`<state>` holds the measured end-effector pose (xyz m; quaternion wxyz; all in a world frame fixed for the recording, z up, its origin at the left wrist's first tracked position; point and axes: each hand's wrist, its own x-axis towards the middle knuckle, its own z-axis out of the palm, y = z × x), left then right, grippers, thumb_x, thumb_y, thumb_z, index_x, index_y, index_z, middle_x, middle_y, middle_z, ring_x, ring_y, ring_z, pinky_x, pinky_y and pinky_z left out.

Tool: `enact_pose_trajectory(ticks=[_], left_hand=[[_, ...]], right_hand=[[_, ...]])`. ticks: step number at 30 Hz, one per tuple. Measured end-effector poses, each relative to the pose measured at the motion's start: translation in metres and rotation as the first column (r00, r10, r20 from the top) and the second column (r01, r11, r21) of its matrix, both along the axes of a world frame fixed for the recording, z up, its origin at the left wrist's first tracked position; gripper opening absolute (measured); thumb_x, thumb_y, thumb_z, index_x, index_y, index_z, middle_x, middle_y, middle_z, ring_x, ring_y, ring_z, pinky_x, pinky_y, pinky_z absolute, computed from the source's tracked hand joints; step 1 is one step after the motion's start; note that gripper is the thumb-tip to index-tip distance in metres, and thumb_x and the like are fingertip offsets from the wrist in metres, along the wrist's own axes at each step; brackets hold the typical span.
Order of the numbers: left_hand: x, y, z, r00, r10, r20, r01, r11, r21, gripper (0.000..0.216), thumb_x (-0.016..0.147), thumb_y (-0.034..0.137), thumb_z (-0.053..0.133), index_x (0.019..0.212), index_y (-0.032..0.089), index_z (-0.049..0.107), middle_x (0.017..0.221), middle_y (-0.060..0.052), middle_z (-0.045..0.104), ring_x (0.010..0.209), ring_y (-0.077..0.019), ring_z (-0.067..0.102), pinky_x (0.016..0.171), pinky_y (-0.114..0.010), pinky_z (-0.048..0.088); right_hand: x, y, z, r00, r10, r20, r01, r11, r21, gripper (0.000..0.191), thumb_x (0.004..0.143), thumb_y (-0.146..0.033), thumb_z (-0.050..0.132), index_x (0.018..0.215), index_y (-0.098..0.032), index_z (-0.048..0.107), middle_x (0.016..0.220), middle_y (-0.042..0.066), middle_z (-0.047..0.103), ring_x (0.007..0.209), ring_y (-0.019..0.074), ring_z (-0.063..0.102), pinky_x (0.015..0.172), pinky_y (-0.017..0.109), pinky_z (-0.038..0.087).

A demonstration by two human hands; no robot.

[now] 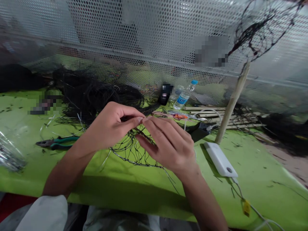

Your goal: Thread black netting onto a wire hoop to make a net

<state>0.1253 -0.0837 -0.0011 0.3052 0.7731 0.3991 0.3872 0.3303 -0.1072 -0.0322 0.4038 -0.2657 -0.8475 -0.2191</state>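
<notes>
My left hand (109,126) and my right hand (168,144) meet above the green table (255,173), fingertips pinched together on the top edge of a small black wire-and-thread mesh piece (131,152). The mesh hangs below both hands, its curved wire rim just above the table. Both hands are closed on its strands. A heap of black thread (93,93) lies just behind my left hand.
Green-handled pliers (59,142) lie left of my left arm. A white power bank (220,158) with a cable sits to the right, beside an upright wooden stick (231,104) topped with black mesh. A water bottle (184,96), loose sticks and a perforated metal screen (154,41) stand behind.
</notes>
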Motion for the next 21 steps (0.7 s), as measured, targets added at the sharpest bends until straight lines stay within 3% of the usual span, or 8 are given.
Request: enact_pose_trajectory(ticks=[7, 17, 21], left_hand=[[0.001, -0.002, -0.001, 1.000, -0.026, 0.012, 0.026, 1.000, 0.017, 0.020, 0.093, 0.024, 0.066, 0.097, 0.021, 0.085, 0.083, 0.001, 0.080, 0.073, -0.0140, 0.068, 0.060, -0.021, 0.048], [0.007, -0.004, -0.003, 1.000, -0.024, 0.013, 0.024, 1.000, -0.004, 0.019, 0.092, 0.025, 0.066, 0.087, 0.021, 0.084, 0.067, 0.000, 0.071, 0.069, -0.0149, 0.065, 0.055, -0.021, 0.044], [0.008, -0.005, -0.003, 0.999, -0.034, -0.002, 0.034, 0.999, 0.016, 0.022, 0.093, 0.025, 0.064, 0.083, 0.020, 0.082, 0.070, 0.000, 0.072, 0.067, -0.0139, 0.063, 0.052, -0.022, 0.040]], right_hand=[[-0.004, 0.006, 0.001, 0.992, 0.029, -0.119, -0.025, 0.999, 0.034, 0.024, 0.087, -0.015, 0.081, 0.108, -0.010, 0.071, 0.096, 0.010, 0.080, 0.084, 0.0205, 0.075, 0.082, 0.033, 0.064], [0.002, 0.003, 0.007, 0.989, 0.017, -0.149, -0.018, 1.000, -0.010, 0.013, 0.091, -0.022, 0.079, 0.102, -0.018, 0.072, 0.092, 0.004, 0.081, 0.079, 0.0178, 0.077, 0.075, 0.031, 0.063], [0.001, 0.001, 0.009, 0.979, 0.021, -0.203, -0.034, 0.998, -0.058, 0.007, 0.093, -0.017, 0.076, 0.097, -0.022, 0.072, 0.091, 0.001, 0.082, 0.078, 0.0156, 0.077, 0.075, 0.028, 0.063]])
